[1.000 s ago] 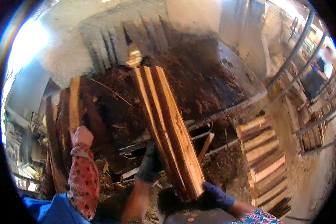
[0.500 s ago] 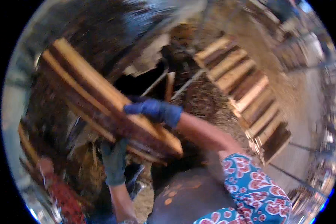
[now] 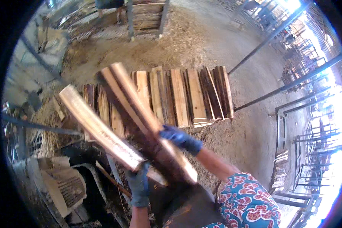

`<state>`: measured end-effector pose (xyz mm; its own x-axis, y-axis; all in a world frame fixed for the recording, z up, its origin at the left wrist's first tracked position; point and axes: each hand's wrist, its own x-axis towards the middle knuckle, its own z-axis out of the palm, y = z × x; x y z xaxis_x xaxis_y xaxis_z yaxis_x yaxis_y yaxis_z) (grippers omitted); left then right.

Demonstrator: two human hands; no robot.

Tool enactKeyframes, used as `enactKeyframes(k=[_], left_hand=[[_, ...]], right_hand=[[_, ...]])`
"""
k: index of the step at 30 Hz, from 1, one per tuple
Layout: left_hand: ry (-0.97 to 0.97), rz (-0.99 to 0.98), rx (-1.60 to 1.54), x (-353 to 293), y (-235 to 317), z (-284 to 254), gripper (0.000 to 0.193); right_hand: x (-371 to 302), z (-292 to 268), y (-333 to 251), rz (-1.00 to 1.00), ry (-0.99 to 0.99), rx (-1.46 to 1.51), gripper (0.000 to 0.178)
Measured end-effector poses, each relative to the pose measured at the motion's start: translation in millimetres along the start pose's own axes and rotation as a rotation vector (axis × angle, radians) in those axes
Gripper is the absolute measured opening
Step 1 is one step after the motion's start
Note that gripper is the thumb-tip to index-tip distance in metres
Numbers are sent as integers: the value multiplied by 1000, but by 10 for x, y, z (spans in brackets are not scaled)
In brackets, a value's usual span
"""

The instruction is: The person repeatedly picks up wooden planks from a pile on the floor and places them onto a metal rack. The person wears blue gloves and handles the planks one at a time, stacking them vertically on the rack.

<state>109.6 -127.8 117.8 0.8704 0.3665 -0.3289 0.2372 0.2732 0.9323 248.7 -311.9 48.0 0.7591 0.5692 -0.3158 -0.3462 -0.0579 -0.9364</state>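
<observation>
Several rough wooden boards with dark bark edges (image 3: pixel 144 133) slant up and away to the left in front of me. My right hand (image 3: pixel 180 140), in a blue glove, is closed over their right edge near the close end. In a grey-green glove, my left hand (image 3: pixel 139 186) grips the near end of a paler board (image 3: pixel 98 127) on the left. That board is splayed apart from the others at its far end. Beyond them lies a row of similar boards (image 3: pixel 178 97) side by side, partly covered by the ones I hold.
Metal poles (image 3: pixel 288 85) slant across the right side. At lower left stands machinery with a frame (image 3: pixel 93 173) and a ribbed wooden-looking piece (image 3: pixel 66 188). A person's legs (image 3: pixel 119 17) and another wood stack (image 3: pixel 146 17) are at the far side. Sawdust and chips cover the ground (image 3: pixel 186 30).
My view has swung right, so the board row now lies ahead instead of to the right. The held boards came along, and the pale left one has spread apart from the rest.
</observation>
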Motion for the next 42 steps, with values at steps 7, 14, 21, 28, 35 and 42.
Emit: enactKeyframes(k=[7, 14, 21, 28, 35, 42], left_hand=[[-167, -75, -223, 392, -83, 537, 39], [416, -164, -303, 239, -195, -655, 43], [861, 370, -349, -1187, 452, -1781, 32], [1453, 472, -121, -3192, 1316, -3067, 30], [1781, 262, 1222, -4626, 1719, -5246, 60], [1373, 418, 382, -3370, 1525, -6498, 55]], right_hand=[[-69, -2442, -180, 70, 819, -332, 78], [-39, -2093, 657, 423, 683, -1147, 53], [593, 609, 1265, 418, -435, 9, 28], [72, 3202, 708, 345, -1039, -278, 36], [-504, 5130, -423, 4, -1228, -362, 36], [-871, 5853, -613, -65, -1286, -260, 42]])
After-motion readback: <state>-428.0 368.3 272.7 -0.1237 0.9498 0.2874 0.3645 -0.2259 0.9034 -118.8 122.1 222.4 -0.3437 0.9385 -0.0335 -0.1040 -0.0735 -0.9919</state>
